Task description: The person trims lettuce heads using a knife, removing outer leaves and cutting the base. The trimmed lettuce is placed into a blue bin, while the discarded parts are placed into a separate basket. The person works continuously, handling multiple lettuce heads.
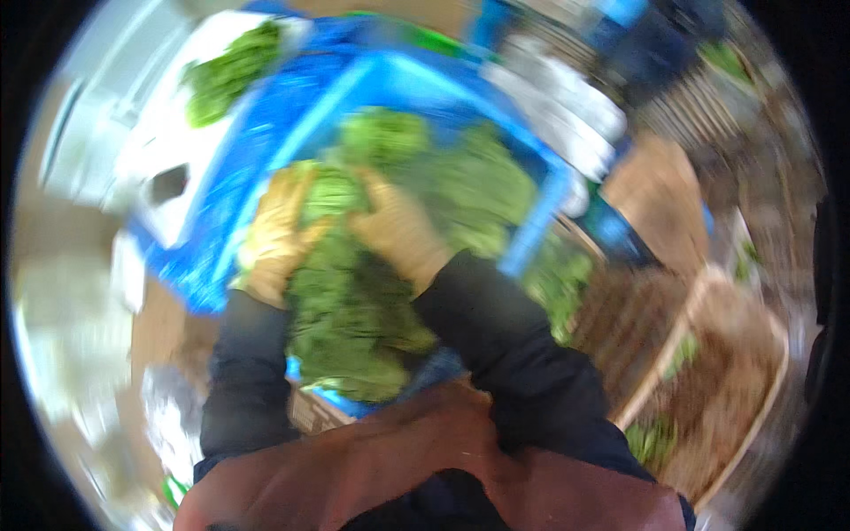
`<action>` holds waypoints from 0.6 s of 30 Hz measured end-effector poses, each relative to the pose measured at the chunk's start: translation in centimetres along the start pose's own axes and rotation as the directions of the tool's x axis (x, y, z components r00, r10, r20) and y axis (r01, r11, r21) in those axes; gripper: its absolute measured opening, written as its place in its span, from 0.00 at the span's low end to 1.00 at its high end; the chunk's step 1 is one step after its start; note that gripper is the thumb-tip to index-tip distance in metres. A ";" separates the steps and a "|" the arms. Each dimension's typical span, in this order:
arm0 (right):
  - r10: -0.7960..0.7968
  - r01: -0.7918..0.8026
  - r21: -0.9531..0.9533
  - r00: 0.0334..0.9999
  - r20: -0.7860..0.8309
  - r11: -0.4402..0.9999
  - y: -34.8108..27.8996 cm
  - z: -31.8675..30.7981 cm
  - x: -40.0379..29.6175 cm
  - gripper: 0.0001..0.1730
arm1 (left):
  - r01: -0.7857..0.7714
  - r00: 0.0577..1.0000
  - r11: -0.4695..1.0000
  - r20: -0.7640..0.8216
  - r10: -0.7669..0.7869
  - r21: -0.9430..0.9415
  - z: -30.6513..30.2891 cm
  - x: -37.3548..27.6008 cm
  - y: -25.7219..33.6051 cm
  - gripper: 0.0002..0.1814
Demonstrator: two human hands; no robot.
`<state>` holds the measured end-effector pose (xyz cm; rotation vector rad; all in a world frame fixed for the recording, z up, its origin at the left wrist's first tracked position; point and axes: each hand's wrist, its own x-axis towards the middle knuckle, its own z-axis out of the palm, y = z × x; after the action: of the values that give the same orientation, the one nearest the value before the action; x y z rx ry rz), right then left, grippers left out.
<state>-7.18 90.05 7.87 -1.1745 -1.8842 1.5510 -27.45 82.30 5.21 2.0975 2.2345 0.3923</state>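
Observation:
A blue plastic crate point(531, 219) filled with leafy green vegetables point(478, 186) stands before me, blurred by motion. My left hand point(282, 232), in a yellowish glove, presses on the left side of a pale green leafy bunch point(332, 192). Against the bunch's right side rests my right hand point(402, 229), gloved the same way. The bunch is held between both hands. Darker, larger leaves point(345, 325) spread below my hands toward my body. Where the fingertips meet the leaves, blur hides the exact contact.
Blue plastic sheeting point(206, 265) lies along the crate's left side. Beyond it, a bunch of greens point(232, 73) rests on a white surface point(153, 126). At right stand a brown crate with leaf scraps point(720, 391), a cardboard piece point(657, 186) and white bundled bags point(558, 99).

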 end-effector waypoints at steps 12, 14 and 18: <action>0.734 -0.328 0.664 0.412 -0.540 0.672 16.7 -26.2 -48.1 0.16 | 0.041 0.979 0.895 -0.159 -0.124 -0.445 -5.5 -5.5 20.3 0.23; 0.508 -0.834 0.093 0.239 -0.828 0.544 24.5 -34.5 -58.8 0.17 | -0.258 0.947 0.609 -0.071 0.315 -0.750 -5.8 -5.2 31.0 0.33; 0.750 -0.893 0.331 0.011 -0.662 0.305 30.9 -44.8 -64.6 0.42 | -0.450 0.605 0.268 -0.070 0.793 -0.852 -8.1 -5.1 50.8 0.38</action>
<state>72.93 63.73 3.12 -2.8367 -0.6029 0.8828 20.72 78.47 23.50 2.0814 0.5640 0.7715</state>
